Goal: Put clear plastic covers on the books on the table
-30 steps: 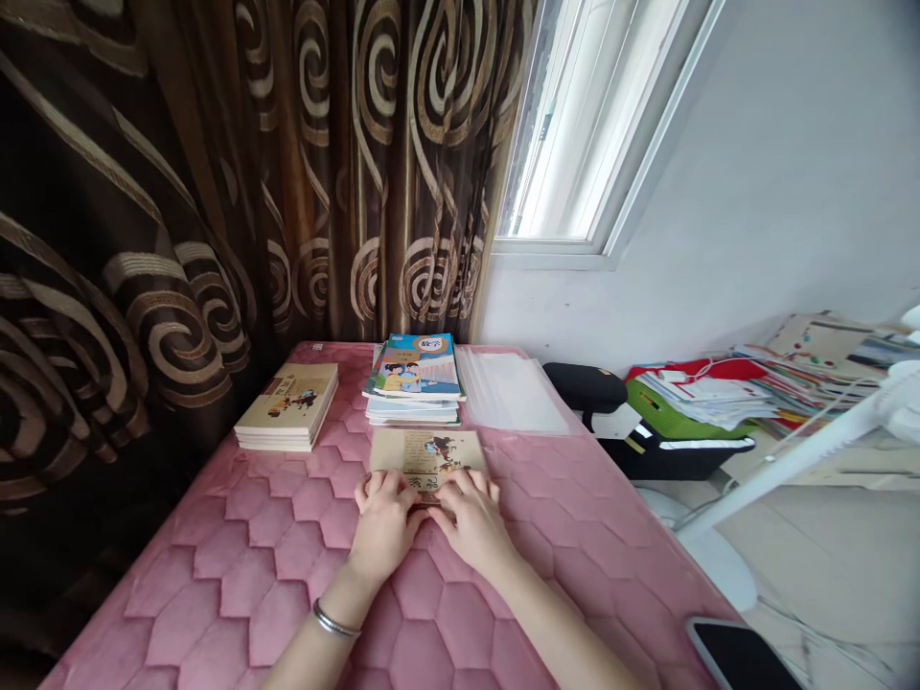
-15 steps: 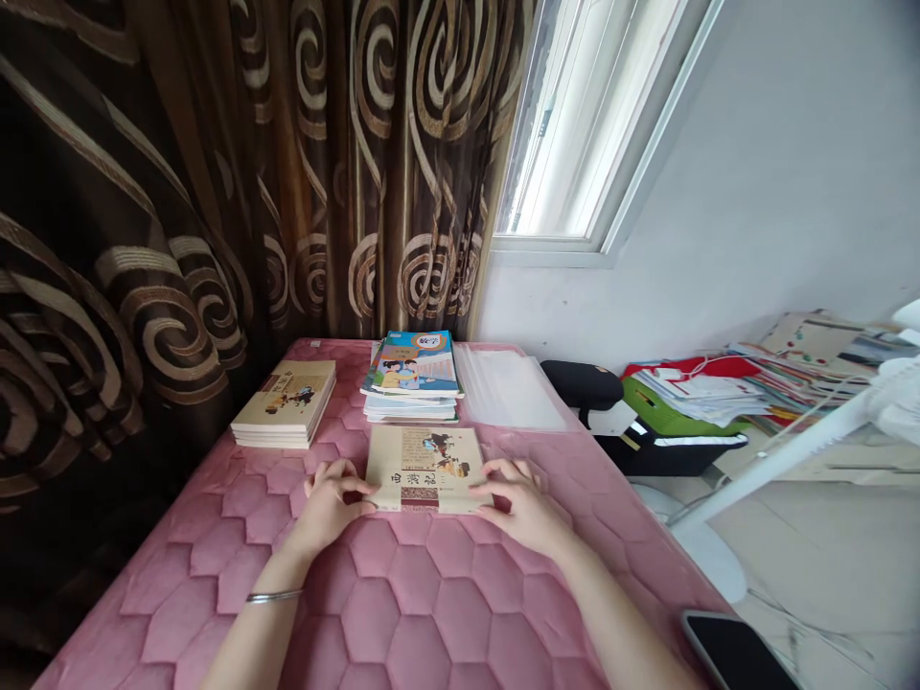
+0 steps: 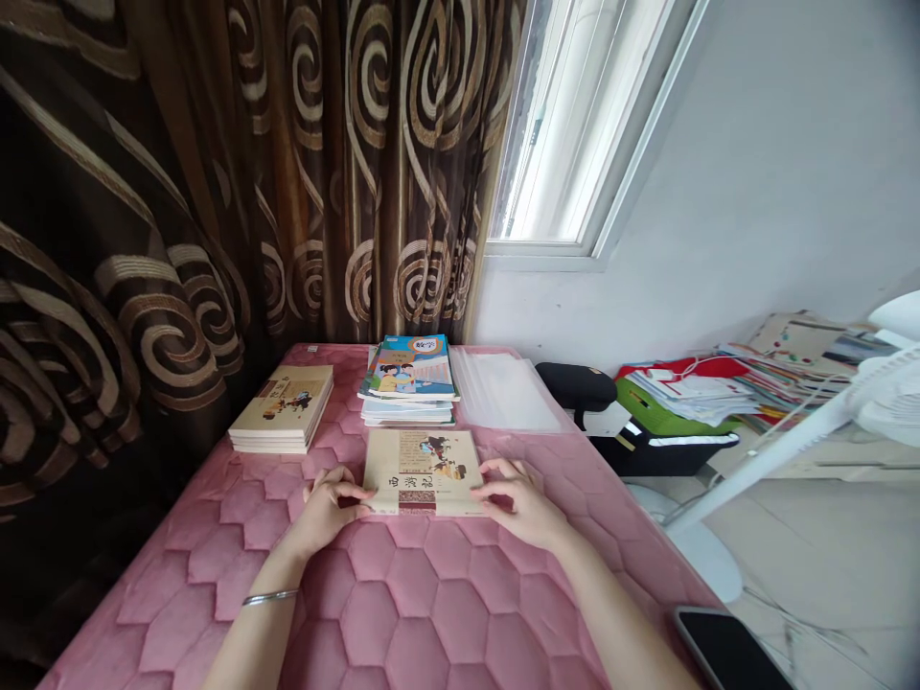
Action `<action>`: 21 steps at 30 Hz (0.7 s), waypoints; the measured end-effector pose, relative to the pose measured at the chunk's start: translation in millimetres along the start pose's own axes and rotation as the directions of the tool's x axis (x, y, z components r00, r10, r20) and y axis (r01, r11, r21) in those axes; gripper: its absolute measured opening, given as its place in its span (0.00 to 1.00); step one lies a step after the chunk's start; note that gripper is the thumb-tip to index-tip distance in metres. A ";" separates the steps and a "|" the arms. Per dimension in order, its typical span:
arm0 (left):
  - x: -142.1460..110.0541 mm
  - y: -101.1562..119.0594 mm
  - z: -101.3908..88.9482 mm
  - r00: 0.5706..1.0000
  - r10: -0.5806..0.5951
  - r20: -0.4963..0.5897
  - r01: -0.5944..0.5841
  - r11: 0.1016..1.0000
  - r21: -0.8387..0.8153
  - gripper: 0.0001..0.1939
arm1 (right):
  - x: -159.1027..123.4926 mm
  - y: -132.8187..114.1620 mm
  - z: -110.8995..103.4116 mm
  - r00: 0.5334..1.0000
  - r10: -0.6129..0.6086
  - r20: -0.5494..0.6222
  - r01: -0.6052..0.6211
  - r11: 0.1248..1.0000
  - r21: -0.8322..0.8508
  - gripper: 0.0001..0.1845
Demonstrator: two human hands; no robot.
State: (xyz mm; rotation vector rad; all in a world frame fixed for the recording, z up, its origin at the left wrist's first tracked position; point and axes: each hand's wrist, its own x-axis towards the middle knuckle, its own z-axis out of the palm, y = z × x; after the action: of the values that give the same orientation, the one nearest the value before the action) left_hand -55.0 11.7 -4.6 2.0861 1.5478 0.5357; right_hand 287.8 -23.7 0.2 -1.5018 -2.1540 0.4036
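Observation:
A beige book (image 3: 423,470) with a picture and dark characters on its cover lies flat on the pink quilted table (image 3: 402,613). My left hand (image 3: 327,506) grips the book's left edge with curled fingers. My right hand (image 3: 523,500) grips its right edge the same way. A silver bracelet circles my left wrist. Behind the book stands a stack of colourful textbooks (image 3: 409,379). A stack of beige books (image 3: 284,407) sits at the back left.
Clear plastic sleeves (image 3: 507,391) lie at the back right of the table. A dark phone (image 3: 729,652) rests at the table's front right corner. A brown swirl curtain hangs behind. A black chair and piled papers (image 3: 719,393) stand to the right, with a white fan.
My hands slid apart from the middle of the book's near edge to its left and right edges. The cover's lower part now shows.

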 end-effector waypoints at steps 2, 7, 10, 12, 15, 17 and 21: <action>-0.8 2.7 -1.1 1.000 -0.011 0.001 0.011 1.000 -0.014 0.14 | 10.2 -7.8 0.2 0.999 -0.006 -0.032 0.004 0.998 -0.064 0.12; -3.2 8.8 -2.7 0.999 -0.028 -0.017 0.028 0.999 -0.036 0.12 | 62.2 -27.9 8.3 0.999 -0.035 0.022 0.039 0.984 -0.175 0.08; -4.6 10.1 -3.1 0.999 -0.039 -0.020 0.038 0.998 -0.049 0.12 | 98.8 -34.3 13.0 0.989 0.029 0.146 -0.004 0.986 -0.164 0.17; -5.1 9.6 -2.9 0.999 -0.036 -0.023 0.035 0.998 -0.055 0.12 | 118.3 -35.0 14.9 0.980 0.052 0.192 -0.019 0.985 -0.170 0.21; -5.4 7.5 -2.3 0.999 -0.032 -0.018 0.031 0.998 -0.049 0.12 | 134.2 -34.0 15.3 0.968 0.081 0.239 -0.034 0.980 -0.194 0.21; -5.5 6.1 -2.2 0.999 -0.031 -0.024 0.031 0.999 -0.026 0.12 | 135.2 -34.2 14.3 0.960 0.115 0.253 -0.059 0.974 -0.220 0.20; -5.4 7.3 -2.0 0.990 -0.064 -0.125 0.076 0.992 0.097 0.14 | 118.1 -37.5 12.4 0.940 0.245 0.238 -0.172 0.942 -0.289 0.22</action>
State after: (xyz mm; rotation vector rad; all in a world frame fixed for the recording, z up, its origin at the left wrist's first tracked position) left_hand -52.0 5.1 1.2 2.0988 1.7439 0.5798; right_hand 218.0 73.8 33.8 -1.9369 -2.3372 0.4290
